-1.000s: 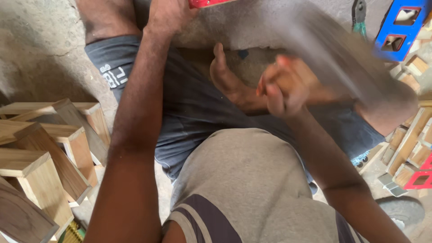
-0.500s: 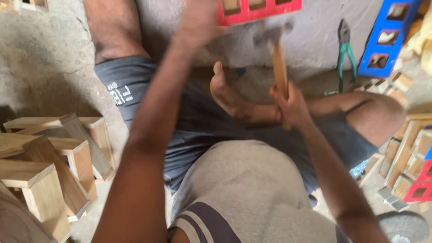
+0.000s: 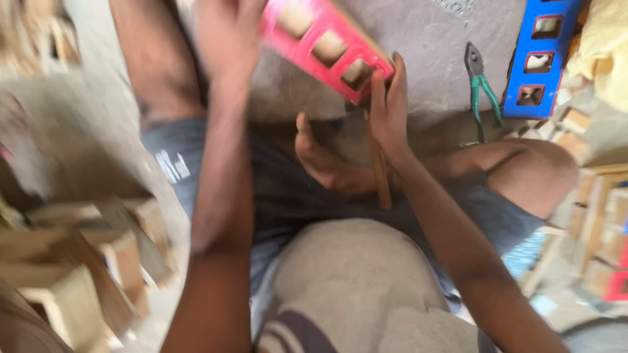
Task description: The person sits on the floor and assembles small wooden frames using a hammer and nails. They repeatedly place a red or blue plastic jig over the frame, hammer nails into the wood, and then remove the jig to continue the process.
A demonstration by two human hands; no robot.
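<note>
A red painted wooden frame [image 3: 325, 47] with square openings is tilted over my lap. My left hand [image 3: 226, 40], blurred by motion, grips its upper left end. At the frame's lower right corner my right hand [image 3: 387, 108] holds a hammer by its wooden handle [image 3: 379, 171]. The hammer's head is hidden behind the frame and my fingers. My bare foot [image 3: 325, 160] lies under the frame, on my grey shorts.
Green-handled pliers [image 3: 479, 82] lie on the concrete floor beside a blue frame [image 3: 540, 55] with square openings at top right. Plain wooden boxes [image 3: 78, 268] are piled at lower left. More wooden pieces [image 3: 605, 216] and a red frame [image 3: 618, 286] sit at right.
The red frame has come down from the top edge and tilted toward my lap. My right hand with the hammer has moved up to the frame's lower corner. The view shifted.
</note>
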